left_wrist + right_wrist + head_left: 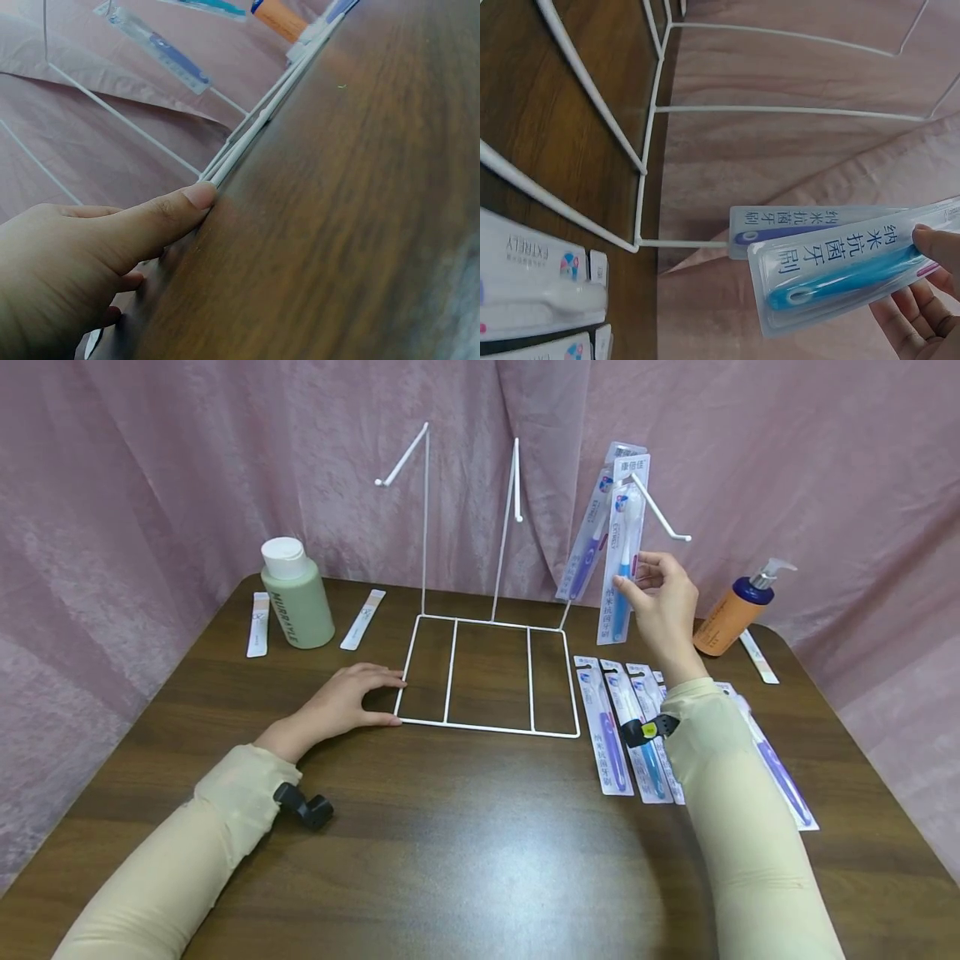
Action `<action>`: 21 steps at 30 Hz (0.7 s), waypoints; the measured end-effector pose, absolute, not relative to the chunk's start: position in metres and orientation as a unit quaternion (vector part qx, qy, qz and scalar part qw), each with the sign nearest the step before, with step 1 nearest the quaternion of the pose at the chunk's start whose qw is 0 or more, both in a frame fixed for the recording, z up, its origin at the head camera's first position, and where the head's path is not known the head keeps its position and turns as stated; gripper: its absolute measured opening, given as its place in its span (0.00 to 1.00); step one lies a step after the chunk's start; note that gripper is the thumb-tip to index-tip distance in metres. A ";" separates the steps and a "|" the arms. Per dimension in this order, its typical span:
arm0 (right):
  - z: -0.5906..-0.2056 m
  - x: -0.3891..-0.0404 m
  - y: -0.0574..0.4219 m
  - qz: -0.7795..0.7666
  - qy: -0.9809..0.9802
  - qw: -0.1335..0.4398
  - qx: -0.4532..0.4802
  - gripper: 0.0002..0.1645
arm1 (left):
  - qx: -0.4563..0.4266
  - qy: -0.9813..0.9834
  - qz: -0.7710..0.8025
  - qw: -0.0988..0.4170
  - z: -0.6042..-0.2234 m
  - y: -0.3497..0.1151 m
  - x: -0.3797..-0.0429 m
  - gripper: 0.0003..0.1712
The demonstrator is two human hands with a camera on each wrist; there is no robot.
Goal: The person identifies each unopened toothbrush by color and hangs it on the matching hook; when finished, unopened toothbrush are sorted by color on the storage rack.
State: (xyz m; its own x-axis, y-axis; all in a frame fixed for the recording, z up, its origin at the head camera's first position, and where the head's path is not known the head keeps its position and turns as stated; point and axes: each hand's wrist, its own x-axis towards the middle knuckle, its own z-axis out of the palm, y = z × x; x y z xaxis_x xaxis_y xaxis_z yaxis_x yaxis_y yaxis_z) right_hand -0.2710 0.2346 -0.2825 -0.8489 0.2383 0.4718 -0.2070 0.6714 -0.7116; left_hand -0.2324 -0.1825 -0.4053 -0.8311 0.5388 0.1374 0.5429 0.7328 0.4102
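Note:
A white wire display rack (pixel 487 727) stands on the table, its three hooked arms raised at the back. My right hand (pixel 667 602) pinches a packaged blue toothbrush (pixel 612 585) between thumb and fingers. The top of that pack overlaps the right hook (pixel 660 516) in the head view. Behind it hangs a packaged purple toothbrush (pixel 581 560), slightly tilted. With fingers spread, my left hand (pixel 333 702) touches the left side of the rack's base. Its thumb (pixel 169 217) lies extended against the front corner in the left wrist view.
Several packaged toothbrushes (pixel 606 735) lie at the right, partly under my right forearm. A green bottle (pixel 300 602) stands at the back left between two paper sachets (pixel 363 620). An orange pump bottle (pixel 733 618) is at the back right, and a pink curtain (pixel 225 468) hangs behind.

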 end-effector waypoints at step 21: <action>-0.291 -0.310 0.216 0.447 -0.850 0.278 -0.026 0.22 | -0.290 -0.930 -0.226 0.005 -0.406 -0.183 -0.233 0.36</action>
State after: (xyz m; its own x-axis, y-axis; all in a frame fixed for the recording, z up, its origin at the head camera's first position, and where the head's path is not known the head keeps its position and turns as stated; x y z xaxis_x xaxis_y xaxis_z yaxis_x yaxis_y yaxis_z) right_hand -0.3098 0.2162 -0.2912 -0.8438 0.2937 0.4491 -0.2042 0.5983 -0.7749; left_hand -0.2326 -0.1829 -0.4057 -0.8320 0.5369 0.1394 0.5410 0.7300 0.4176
